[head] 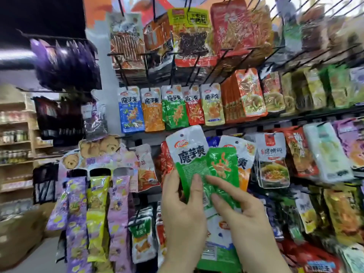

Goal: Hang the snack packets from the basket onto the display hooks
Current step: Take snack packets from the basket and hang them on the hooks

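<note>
Green packets not yet hung: held as a small fanned stack in front of the rack, low and about midway between its side edges. Front one upright, white top uppermost, punch hole free of any hook. Judged a match for the hung packets of the same green one row up, so probably meant for that hook.

Hooks across the rack already loaded thick with goods in every row seen; impossible to say which of those belonged to this job. Basket out of view, so no telling how many were left. At the least, every packet in the hands remained to be hung.

Left hand closed round the stack's lower left, thumb laid across the front of the green film, fingers tucked behind. Gripped firmly, by the look of it.

Right hand set on the stack from the right, two digits stretched fairly straight over the front of the second green packet. Rest of its fingers hidden behind the stack, so could not tell whether pinching or only pressing.
</note>
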The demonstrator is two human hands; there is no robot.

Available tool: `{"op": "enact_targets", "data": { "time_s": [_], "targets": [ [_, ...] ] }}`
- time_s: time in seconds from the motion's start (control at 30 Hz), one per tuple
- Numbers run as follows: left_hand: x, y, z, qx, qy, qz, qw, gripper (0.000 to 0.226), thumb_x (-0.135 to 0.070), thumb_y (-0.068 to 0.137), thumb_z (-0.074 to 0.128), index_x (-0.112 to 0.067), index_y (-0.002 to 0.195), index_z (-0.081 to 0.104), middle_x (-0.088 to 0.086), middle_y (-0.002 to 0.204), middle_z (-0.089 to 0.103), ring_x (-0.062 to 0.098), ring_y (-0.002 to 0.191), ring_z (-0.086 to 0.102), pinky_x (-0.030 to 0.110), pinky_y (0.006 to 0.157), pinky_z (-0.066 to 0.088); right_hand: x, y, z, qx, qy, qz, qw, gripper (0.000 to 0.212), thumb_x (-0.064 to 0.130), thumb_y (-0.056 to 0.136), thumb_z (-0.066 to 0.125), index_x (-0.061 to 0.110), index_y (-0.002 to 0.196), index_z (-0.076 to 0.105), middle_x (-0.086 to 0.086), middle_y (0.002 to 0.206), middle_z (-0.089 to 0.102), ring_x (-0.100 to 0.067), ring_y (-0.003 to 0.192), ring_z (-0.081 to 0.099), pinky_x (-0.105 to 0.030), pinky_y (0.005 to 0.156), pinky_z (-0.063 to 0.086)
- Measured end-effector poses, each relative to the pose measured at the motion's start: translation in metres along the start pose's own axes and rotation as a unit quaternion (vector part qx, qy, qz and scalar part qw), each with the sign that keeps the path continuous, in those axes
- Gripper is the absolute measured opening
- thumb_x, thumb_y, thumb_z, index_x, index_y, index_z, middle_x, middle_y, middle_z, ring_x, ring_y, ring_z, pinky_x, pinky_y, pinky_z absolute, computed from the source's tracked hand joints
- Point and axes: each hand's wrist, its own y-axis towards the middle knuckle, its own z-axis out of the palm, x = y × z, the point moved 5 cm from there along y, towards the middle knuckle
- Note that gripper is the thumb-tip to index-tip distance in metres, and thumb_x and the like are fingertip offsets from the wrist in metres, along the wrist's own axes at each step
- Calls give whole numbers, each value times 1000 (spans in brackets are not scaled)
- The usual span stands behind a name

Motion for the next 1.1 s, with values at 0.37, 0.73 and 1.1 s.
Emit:
{"op": "enact_targets", "data": {
  "time_s": [0.37, 0.73, 1.1],
  "targets": [
    [-27, 53, 33, -181, -90, -13, 979, 65, -36, 94, 57, -27, 151, 27, -7, 148, 43, 12, 132, 45, 38, 110, 39, 21, 78, -22, 44, 192, -84, 977, 24, 30, 79, 59, 44, 89, 76, 30, 103, 69, 19, 101, 57, -2, 78, 46],
    [-37, 82, 58, 40, 559, 405, 722, 72, -18, 72, 58, -9, 141, 43, -2, 94, 42, 16, 60, 48, 26, 36, 39, 38, 123, -2, 6, 239, -67, 969, 19, 24, 63, 81, 36, 69, 68, 26, 57, 66, 16, 55, 60, -3, 46, 43],
    [-92, 161, 15, 103, 199, 229, 947, 35, -52, 68, 62, -46, 103, 62, -13, 91, 59, 9, 66, 55, 17, 61, 48, 38, 160, 1, 2, 117, -85, 990, 4, 37, 69, 70, 36, 66, 69, 24, 72, 71, 8, 72, 66, -12, 64, 49]
  ]
}}
